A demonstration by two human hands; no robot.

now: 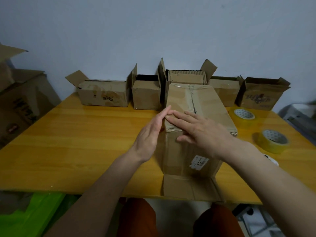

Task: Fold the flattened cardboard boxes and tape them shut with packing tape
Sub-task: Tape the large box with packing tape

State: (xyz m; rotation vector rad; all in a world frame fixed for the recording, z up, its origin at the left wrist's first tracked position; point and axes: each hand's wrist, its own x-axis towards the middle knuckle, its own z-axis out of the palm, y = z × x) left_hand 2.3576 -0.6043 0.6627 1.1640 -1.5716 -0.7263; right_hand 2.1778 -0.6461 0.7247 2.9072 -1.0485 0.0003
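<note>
A brown cardboard box [205, 106] stands on the yellow wooden table [82, 144], its top flaps closed under a strip of tape along the middle seam. A lower flap lies open toward me at the table's front edge. My right hand [200, 129] lies flat on the box's near top edge, fingers straight. Beside it, my left hand [152, 132] presses with straight fingers against the box's upper left corner. Two rolls of yellowish packing tape [244, 115] [273, 141] lie on the table to the right of the box.
Several open cardboard boxes [104, 94] line the table's back edge against the wall; one holds flattened cardboard [186, 76]. Bigger boxes [22, 103] stand at the left beside the table. A green object [32, 212] is below the front left edge.
</note>
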